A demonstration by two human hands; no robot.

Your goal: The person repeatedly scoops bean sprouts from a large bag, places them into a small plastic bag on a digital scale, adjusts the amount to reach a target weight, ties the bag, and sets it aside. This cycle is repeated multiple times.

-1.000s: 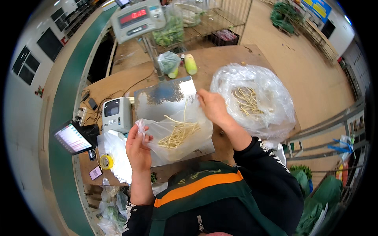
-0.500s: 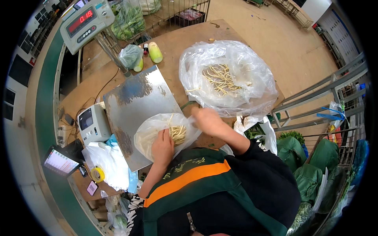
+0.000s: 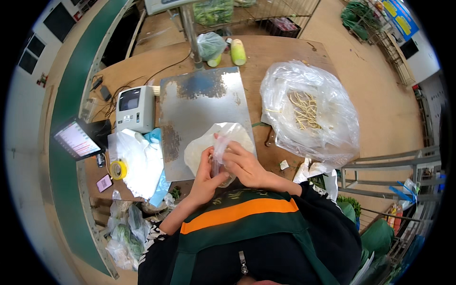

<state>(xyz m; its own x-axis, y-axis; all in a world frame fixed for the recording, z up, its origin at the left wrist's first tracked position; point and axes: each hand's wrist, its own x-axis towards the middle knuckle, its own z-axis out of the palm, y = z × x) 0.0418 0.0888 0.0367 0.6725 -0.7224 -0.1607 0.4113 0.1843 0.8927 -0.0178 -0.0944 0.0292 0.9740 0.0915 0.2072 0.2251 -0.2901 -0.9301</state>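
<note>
My left hand (image 3: 207,178) and my right hand (image 3: 244,165) are closed around the bunched neck of a small clear plastic bag (image 3: 195,151). This bag lies at the near part of the metal scale plate (image 3: 205,108). Its contents are now mostly hidden by the film and my fingers. Right of the plate sits a large clear plastic bag (image 3: 281,89), its mouth spread wide around thin, pale, root-like strands (image 3: 306,110). A knife handle (image 3: 270,137) shows between the plate and the large bag.
Left of the plate stand a grey label printer (image 3: 135,110) and a tilted screen (image 3: 78,137). White plastic bags (image 3: 135,164) and a yellow tape roll (image 3: 118,169) lie nearer. Pale green gourd-like vegetables (image 3: 238,53) are behind. A metal rack (image 3: 384,164) stands right.
My right hand has come in from the right to join the left at the small bag. The bag's opening is now gathered together. The view has shifted left and down.
</note>
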